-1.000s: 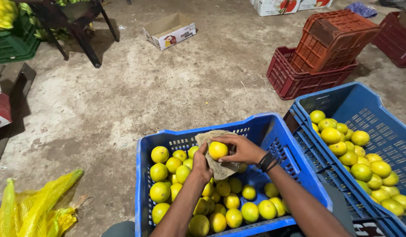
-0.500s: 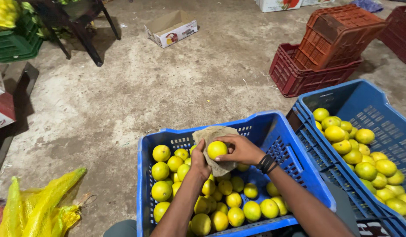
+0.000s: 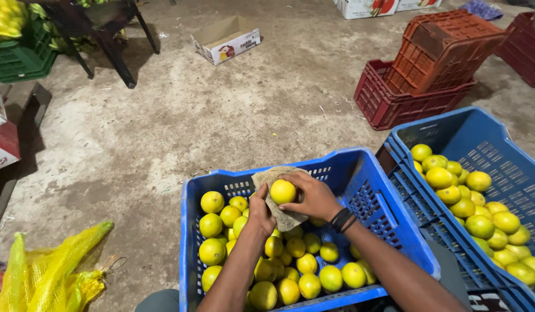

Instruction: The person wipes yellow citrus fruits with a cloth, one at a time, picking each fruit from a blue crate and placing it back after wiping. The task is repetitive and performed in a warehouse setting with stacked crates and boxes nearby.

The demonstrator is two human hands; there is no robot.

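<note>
There is just one camera, and it sits on the person's head. It looks forward and down, from quite close, over both arms. The arms come in from the bottom edge, so the camera is right above and behind them. The left hand (image 3: 260,209) and right hand (image 3: 313,196) meet near the middle of the view, over a blue crate (image 3: 365,190) that fills the lower middle. A second blue crate (image 3: 481,138) is cut off at the right edge. Farther up, the view takes in the concrete floor (image 3: 221,110) and red crates (image 3: 417,86) well away. The top left corner is dark, so things there are hard to make out. No other view shares this scene.
</note>
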